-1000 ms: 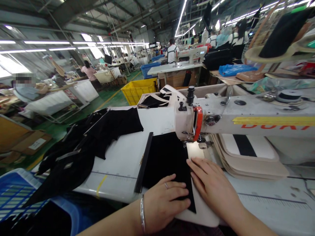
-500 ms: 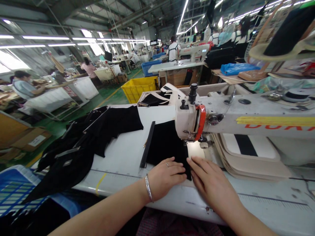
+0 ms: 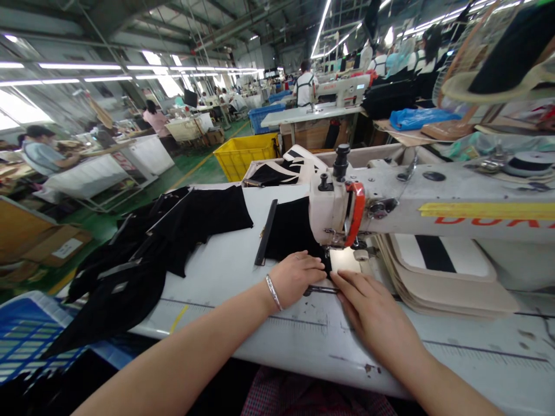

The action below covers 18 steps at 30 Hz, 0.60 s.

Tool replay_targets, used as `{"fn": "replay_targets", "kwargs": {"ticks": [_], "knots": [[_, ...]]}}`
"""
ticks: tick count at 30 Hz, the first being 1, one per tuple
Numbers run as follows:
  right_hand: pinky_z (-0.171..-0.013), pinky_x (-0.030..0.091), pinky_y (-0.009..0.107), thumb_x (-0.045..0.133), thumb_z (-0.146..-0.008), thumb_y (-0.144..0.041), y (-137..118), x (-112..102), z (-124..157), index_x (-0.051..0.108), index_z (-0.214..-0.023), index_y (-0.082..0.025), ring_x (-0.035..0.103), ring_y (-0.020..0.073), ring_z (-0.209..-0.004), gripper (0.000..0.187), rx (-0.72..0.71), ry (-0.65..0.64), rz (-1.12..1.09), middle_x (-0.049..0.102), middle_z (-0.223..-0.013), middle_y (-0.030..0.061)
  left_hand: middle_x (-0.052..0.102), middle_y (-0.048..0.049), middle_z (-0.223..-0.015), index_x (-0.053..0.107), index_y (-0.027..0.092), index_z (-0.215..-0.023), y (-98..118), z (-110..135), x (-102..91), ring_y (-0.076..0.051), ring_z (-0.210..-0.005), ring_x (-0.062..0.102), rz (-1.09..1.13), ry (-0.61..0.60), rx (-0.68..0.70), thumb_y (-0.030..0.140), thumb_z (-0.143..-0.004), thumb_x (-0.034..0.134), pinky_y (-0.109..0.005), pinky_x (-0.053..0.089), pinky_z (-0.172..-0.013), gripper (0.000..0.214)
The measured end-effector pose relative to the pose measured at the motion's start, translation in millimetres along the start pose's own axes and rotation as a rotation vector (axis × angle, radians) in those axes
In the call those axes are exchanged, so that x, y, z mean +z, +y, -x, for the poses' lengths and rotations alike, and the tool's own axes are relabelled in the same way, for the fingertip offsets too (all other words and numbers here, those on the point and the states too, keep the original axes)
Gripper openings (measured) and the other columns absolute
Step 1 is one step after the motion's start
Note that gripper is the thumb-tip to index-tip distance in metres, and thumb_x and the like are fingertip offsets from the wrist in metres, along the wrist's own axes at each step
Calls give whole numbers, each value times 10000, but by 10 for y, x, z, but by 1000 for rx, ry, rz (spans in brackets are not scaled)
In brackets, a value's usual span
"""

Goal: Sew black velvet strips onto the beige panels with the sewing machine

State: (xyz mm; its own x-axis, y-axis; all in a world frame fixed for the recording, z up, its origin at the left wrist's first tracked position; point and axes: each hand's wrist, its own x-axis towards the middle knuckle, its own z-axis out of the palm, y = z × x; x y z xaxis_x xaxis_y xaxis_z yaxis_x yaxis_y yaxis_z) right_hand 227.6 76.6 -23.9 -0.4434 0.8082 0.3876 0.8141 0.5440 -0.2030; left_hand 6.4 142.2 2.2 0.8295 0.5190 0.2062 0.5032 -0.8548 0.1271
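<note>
A black fabric piece lies under the head of a white sewing machine, with a dark zipper strip along its left edge. My left hand rests flat on the near end of the fabric, fingers stretched toward the needle area. Beside it my right hand lies flat on the table, its fingertips at the fabric's near right corner, just in front of the lit needle plate. Neither hand grasps anything. The needle tip is too small to make out.
Stacked beige panels with a black stripe sit under the machine arm. Black fabric pieces drape over the table's left side toward a blue basket. Behind stands a yellow crate. Other people work farther back.
The black fabric has slid away from me under the machine head, and its near end has drawn closer to the needle. My left hand has moved forward with it; my right hand has barely shifted.
</note>
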Motion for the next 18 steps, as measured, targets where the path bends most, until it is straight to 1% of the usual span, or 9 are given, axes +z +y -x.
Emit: {"fn": "replay_targets", "kwargs": {"ticks": [6,11,14,18], "knots": [[-1012,417,419,452,-933,-236,35,-14,-113,542,-1274,-164,513,233,-1129,360,24,3,5,569,-1235,94,605,-49,-1247,609,174,-1142,-160,-152,25,-165,-1213,516,32,41,-49,62,-868,472,-371,361,-1106,326],[-979,434,434,453,-924,-232,75,-10,-199,535,-1285,-178,519,250,-1118,374,29,-11,4,577,-1225,96,642,-46,-1169,643,177,-1085,-283,-285,38,-169,-1151,553,32,43,-80,67,-877,483,-348,404,-1070,285],[-969,432,437,458,-919,-228,92,12,-238,515,-1308,-180,521,257,-1102,396,39,-8,20,573,-1234,97,654,-43,-1132,661,178,-1055,-310,-338,26,-175,-1119,565,30,47,-108,68,-884,482,-337,428,-1049,271],[-958,427,433,452,-916,-220,95,45,-256,487,-1334,-185,519,261,-1093,421,56,3,37,554,-1262,99,654,-36,-1119,672,186,-1029,-299,-366,14,-182,-1079,575,16,66,-158,49,-862,509,-329,465,-1009,271]]}}
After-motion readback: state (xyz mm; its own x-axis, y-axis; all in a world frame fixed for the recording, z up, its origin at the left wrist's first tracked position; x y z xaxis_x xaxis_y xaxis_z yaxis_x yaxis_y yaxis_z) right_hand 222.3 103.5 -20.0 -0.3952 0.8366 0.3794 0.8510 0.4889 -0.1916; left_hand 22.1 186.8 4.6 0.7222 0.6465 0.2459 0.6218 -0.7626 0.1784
